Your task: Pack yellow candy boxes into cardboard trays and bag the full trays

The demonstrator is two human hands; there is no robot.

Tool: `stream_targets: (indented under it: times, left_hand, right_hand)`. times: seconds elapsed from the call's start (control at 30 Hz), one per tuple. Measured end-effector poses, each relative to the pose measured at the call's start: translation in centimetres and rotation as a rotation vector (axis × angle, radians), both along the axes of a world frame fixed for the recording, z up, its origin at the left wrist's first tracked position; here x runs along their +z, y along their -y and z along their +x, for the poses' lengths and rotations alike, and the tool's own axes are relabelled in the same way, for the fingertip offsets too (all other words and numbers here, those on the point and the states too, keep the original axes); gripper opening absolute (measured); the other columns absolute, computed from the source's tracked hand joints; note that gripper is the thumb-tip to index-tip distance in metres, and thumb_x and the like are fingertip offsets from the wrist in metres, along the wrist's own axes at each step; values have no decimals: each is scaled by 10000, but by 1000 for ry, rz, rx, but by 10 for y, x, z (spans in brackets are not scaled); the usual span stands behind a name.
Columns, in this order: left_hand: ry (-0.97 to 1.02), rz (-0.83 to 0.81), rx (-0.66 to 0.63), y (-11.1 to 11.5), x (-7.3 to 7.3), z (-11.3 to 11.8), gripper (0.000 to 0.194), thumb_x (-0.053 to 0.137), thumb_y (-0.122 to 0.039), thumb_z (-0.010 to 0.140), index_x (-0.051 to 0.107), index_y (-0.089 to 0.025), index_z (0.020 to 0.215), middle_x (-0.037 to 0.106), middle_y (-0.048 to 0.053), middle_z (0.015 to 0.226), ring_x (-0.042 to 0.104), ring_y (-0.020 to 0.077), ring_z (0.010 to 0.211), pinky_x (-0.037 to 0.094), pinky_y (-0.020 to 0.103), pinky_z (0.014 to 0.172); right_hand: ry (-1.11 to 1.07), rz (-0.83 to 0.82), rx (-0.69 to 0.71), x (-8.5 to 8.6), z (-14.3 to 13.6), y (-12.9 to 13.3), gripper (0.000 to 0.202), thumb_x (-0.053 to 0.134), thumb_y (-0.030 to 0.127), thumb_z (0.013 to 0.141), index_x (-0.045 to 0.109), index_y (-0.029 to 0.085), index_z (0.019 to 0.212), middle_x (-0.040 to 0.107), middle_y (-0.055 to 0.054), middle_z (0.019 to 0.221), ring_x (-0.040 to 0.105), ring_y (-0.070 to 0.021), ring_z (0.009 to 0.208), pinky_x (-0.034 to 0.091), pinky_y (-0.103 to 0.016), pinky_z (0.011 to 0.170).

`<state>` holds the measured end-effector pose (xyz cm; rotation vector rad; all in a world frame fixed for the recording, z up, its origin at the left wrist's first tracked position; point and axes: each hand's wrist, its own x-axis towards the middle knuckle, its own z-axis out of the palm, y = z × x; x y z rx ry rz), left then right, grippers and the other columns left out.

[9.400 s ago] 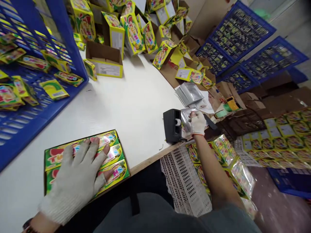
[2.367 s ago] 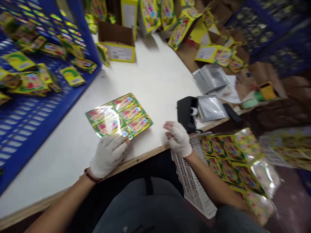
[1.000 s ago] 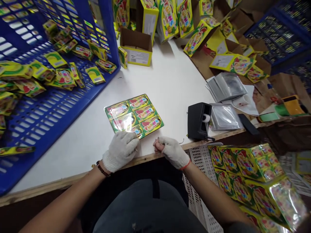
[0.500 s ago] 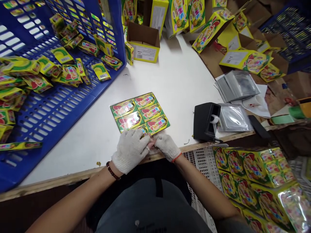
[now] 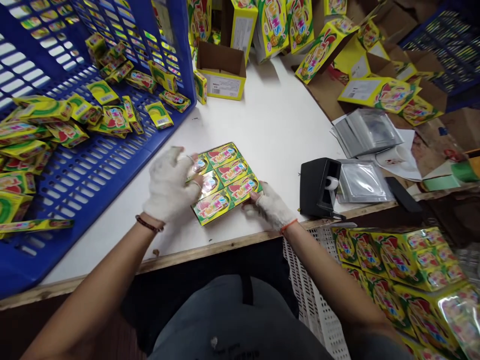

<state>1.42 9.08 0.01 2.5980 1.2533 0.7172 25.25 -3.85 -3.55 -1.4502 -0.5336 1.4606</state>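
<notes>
A flat, glossy pack of small boxes (image 5: 232,172), printed in green and yellow with a repeated fruit design, lies on the white table. At its near right corner, my right hand (image 5: 275,206) in a white glove has the thumb on the top edge and fingers curled at the side. My left hand (image 5: 170,185), also gloved and slightly blurred, is over the pack's left part with fingers apart. It covers some of the left panels. Whether its fingertips touch the pack, I cannot tell.
To the left a blue plastic basket (image 5: 123,135) holds many loose small boxes. An open carton (image 5: 225,85) stands behind. On the right are a black tape dispenser (image 5: 313,187) and clear plastic sleeves (image 5: 363,182). Finished-looking packs (image 5: 393,255) are stacked below the table's wooden edge.
My hands were together at the pack's near edge. The left has moved up and left, fingers spreading; the right has shifted to the near right corner. The near panels are now uncovered.
</notes>
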Motion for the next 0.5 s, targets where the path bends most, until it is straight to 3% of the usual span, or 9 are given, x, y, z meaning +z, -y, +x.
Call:
stream_targets:
  times: [0.1,0.17,0.23,0.3,0.37,0.5]
  left_hand:
    - [134,-194,79,-10,-20,-17,451,522,-344,874,586,-172,1286,638,133,1190,594,304,1107,499,499,963]
    - [186,-228,86,9,-35,-22,462,513,-346,899,558,-171,1325,629,126,1204,592,289,1126,511,478,965]
    - [236,-145,82,40,-48,-22,433,541,-326,906,573,-180,1313,547,145,1356,556,290,1206,506,464,981]
    - [262,-32,32,70,-57,-20,344,567,-276,903,629,-203,1233,427,154,1498,578,270,1173,524,437,924]
    - [242,103,-40,88,-61,-17,276,602,-230,877,670,-228,1145,412,151,1525,598,266,1123,518,438,876]
    - [169,362,-212,87,-53,-7,162,640,-154,821,679,-243,951,698,77,1148,616,242,1050,473,414,866]
  right_hand:
    - [288,32,25,-6,21,-41,751,765,419,695,413,201,1321,691,-38,871,683,-195,705,593,-359,647]
    - [576,105,-10,-9,28,-62,760,712,383,734,397,154,1387,700,-117,1025,693,-248,867,593,-427,767]
    - [865,285,55,-11,28,-71,639,623,382,814,453,138,1380,644,-181,1232,637,-298,1108,545,-486,931]
    - [1112,520,236,-12,22,-65,513,519,387,900,517,154,1358,573,-182,1367,515,-311,1302,454,-514,1065]
    - [1316,674,393,-17,15,-50,474,447,383,950,536,180,1369,527,-162,1437,406,-320,1400,383,-546,1122]
    - [1564,739,383,-38,3,-16,513,437,345,953,489,205,1443,463,-132,1519,241,-350,1488,320,-610,1137]
